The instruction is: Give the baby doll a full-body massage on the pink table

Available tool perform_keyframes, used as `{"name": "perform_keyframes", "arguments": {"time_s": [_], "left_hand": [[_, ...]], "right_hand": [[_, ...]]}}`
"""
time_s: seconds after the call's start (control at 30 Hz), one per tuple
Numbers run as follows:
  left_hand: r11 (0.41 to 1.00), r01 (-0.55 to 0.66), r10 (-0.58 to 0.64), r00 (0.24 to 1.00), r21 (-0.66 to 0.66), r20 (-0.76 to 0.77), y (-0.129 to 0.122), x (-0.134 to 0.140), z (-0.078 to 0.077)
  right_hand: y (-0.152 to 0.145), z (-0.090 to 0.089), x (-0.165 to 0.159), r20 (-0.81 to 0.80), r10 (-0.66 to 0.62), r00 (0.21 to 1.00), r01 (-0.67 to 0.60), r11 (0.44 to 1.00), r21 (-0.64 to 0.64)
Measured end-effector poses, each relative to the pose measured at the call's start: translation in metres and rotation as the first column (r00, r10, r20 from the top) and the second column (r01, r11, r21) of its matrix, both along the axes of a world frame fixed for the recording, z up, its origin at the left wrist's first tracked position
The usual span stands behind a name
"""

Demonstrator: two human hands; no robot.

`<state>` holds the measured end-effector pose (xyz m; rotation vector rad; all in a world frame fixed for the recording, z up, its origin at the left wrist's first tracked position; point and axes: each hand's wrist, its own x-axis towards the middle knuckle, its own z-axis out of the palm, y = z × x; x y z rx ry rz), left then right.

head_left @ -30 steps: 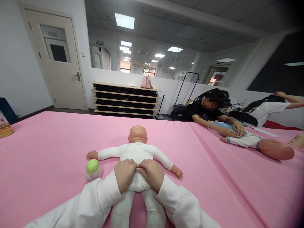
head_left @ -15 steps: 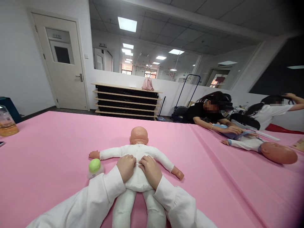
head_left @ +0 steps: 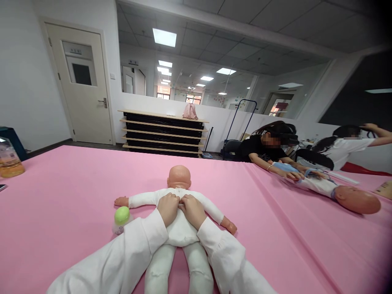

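Note:
A baby doll (head_left: 181, 233) with a white cloth body lies on the pink-covered table (head_left: 76, 196), its bare head away from me and its arms spread. No face shows on the head, so it seems to be lying on its front. My left hand (head_left: 168, 207) and my right hand (head_left: 192, 209) rest side by side on its upper back. Fingers of both are curled in and pinch the white cloth near the middle seam; the fingertips are partly hidden. Left of the doll, below its hand, stands a small translucent container with a lime-green cap (head_left: 122, 215).
A bottle of amber liquid (head_left: 11, 161) stands at the table's left edge. Across the table to the right, a person in black (head_left: 260, 147) handles another doll (head_left: 357, 198). A second person in white (head_left: 346, 147) sits beyond. Behind the table are stacked boards (head_left: 163, 134).
Both my hands have slid up the doll's back toward its neck and closed together. The co-worker's hands have moved apart over the other doll. The view has tilted slightly.

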<state>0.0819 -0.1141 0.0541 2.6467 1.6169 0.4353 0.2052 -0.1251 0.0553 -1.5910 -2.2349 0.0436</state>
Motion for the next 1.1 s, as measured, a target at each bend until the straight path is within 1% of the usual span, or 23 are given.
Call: {"name": "perform_keyframes", "arguments": {"time_s": [0.1,0.2,0.27,0.4,0.5,0.6,0.7,0.77,0.93,1.0,1.1], "left_hand": [[1.000,-0.015,0.015,0.999,0.020,0.028,0.003,-0.005,0.004],[0.991,-0.051,0.045,0.998,0.125,0.053,0.005,-0.008,0.007],[0.984,-0.066,0.062,0.998,0.164,0.029,0.008,-0.006,0.004],[0.990,-0.055,0.057,0.998,0.130,-0.017,0.016,-0.001,-0.006],[0.991,-0.049,0.053,0.998,0.127,-0.028,0.020,0.000,-0.008],[0.988,-0.049,0.055,0.998,0.146,-0.035,0.014,-0.002,-0.004],[0.981,-0.056,0.063,0.997,0.185,-0.036,0.002,-0.007,-0.003],[0.980,-0.049,0.058,0.997,0.193,-0.045,-0.003,-0.010,-0.004],[0.989,-0.036,0.046,0.997,0.142,-0.061,0.000,-0.012,-0.009],[0.989,-0.038,0.047,0.997,0.143,-0.059,0.001,-0.013,-0.007],[0.987,-0.048,0.057,0.997,0.155,-0.053,-0.005,-0.018,-0.004]], "right_hand": [[0.003,0.004,0.002,-0.029,0.005,1.000,-0.004,1.000,0.026],[0.006,0.006,0.000,-0.025,-0.040,0.999,0.043,0.993,0.108],[0.008,0.003,-0.003,0.005,-0.068,0.998,0.067,0.990,0.120],[0.015,-0.005,-0.009,0.051,-0.071,0.996,0.069,0.997,0.035],[0.017,-0.006,-0.009,0.054,-0.071,0.996,0.070,0.997,0.014],[0.012,-0.004,-0.007,0.053,-0.074,0.996,0.071,0.996,0.044],[0.005,-0.005,-0.004,0.072,-0.089,0.993,0.077,0.985,0.155],[0.002,-0.008,-0.002,0.083,-0.094,0.992,0.076,0.978,0.193],[0.007,-0.011,-0.002,0.093,-0.077,0.993,0.065,0.990,0.123],[0.005,-0.008,-0.002,0.097,-0.079,0.992,0.068,0.991,0.119],[-0.006,-0.004,0.001,0.090,-0.070,0.993,0.058,0.990,0.130]]}}
